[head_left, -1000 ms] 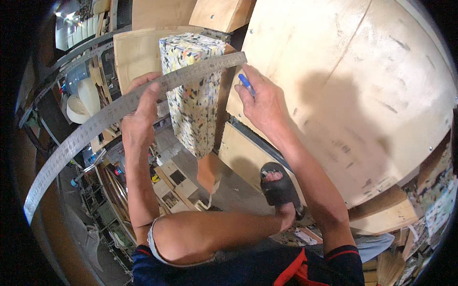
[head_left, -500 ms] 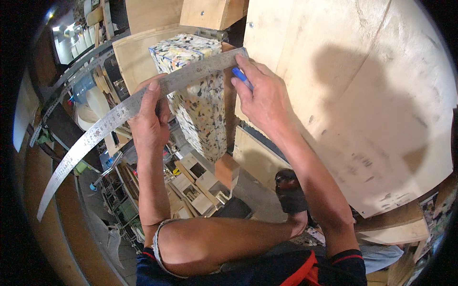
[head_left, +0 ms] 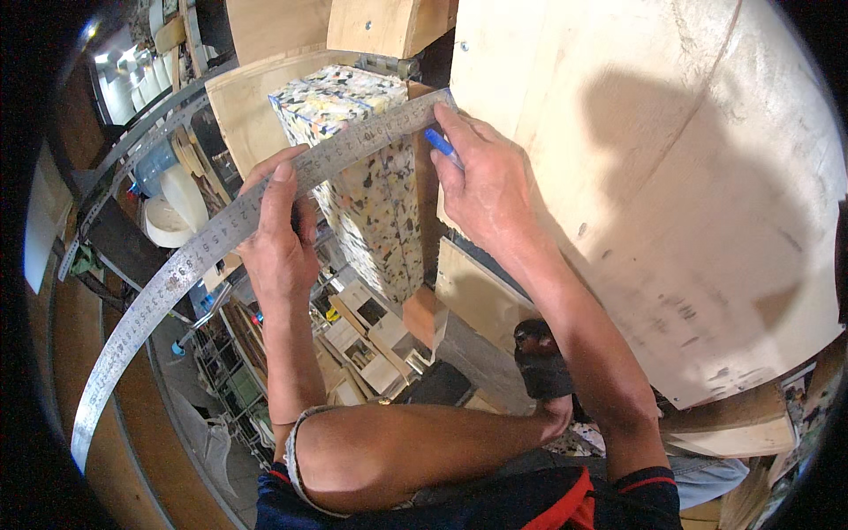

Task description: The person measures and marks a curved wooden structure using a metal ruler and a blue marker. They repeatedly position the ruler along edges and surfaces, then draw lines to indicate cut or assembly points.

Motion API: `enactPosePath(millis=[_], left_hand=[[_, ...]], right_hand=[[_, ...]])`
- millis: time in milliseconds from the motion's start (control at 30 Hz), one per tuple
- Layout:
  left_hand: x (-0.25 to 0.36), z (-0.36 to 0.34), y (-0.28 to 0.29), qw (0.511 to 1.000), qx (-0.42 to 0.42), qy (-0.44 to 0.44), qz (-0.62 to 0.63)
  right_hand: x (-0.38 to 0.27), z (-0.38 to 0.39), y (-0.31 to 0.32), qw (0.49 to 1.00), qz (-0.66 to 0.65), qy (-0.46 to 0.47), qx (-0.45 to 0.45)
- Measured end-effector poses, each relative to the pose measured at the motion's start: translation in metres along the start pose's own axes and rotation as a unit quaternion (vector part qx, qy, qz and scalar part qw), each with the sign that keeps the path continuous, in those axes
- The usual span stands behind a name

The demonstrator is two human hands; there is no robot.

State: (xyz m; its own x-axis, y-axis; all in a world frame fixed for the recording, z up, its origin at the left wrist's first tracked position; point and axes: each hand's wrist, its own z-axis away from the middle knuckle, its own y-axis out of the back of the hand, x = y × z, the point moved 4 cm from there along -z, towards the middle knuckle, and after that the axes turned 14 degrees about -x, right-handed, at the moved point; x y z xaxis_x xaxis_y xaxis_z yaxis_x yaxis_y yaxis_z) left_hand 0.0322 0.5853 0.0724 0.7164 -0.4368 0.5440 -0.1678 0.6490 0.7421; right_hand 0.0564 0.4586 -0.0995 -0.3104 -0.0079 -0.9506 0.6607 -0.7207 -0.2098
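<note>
A long steel ruler (head_left: pixel 340 152) runs slantwise from the plywood on the right to the far left, crossing over a speckled foam block (head_left: pixel 375 221). My left hand (head_left: pixel 281 225) is closed around the ruler near its middle, thumb on top of the scale. At the ruler's upper right end, my right hand (head_left: pixel 486 181) pinches the tip with thumb and fingers. A blue pen or marker (head_left: pixel 442 147) is also held in that hand, its blue end sticking out below the ruler. The foam block stands upright beside a brown board edge; the ruler hides part of it.
A large plywood panel (head_left: pixel 636 265) with dark smudges fills the right side, my shadow on it. Below the foam lie wood offcuts (head_left: pixel 367 331) and a wire rack (head_left: pixel 234 380). My bent knee (head_left: pixel 380 450) is in front. A metal rail (head_left: pixel 168 128) curves at the left.
The ruler's free left end has swung lower. Both hands keep their hold, and the whole view has shifted slightly.
</note>
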Motion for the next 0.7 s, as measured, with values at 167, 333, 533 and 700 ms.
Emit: enactPosePath(millis=[167,333,533,700], left_hand=[[0.007,-0.004,-0.004,1.000,0.000,-0.025,0.001],[0.007,-0.005,-0.006,1.000,0.022,-0.019,0.001],[0.003,-0.007,-0.004,0.999,0.019,-0.027,0.016],[-0.002,-0.007,-0.003,0.999,0.020,-0.017,0.029]], right_hand=[[0.000,0.004,0.009,0.997,-0.013,0.056,0.047],[-0.004,0.004,0.046,0.989,-0.125,0.044,0.065],[-0.008,-0.022,0.065,0.979,-0.177,0.099,0.034],[0.003,-0.043,0.048,0.962,-0.258,0.080,-0.046]])
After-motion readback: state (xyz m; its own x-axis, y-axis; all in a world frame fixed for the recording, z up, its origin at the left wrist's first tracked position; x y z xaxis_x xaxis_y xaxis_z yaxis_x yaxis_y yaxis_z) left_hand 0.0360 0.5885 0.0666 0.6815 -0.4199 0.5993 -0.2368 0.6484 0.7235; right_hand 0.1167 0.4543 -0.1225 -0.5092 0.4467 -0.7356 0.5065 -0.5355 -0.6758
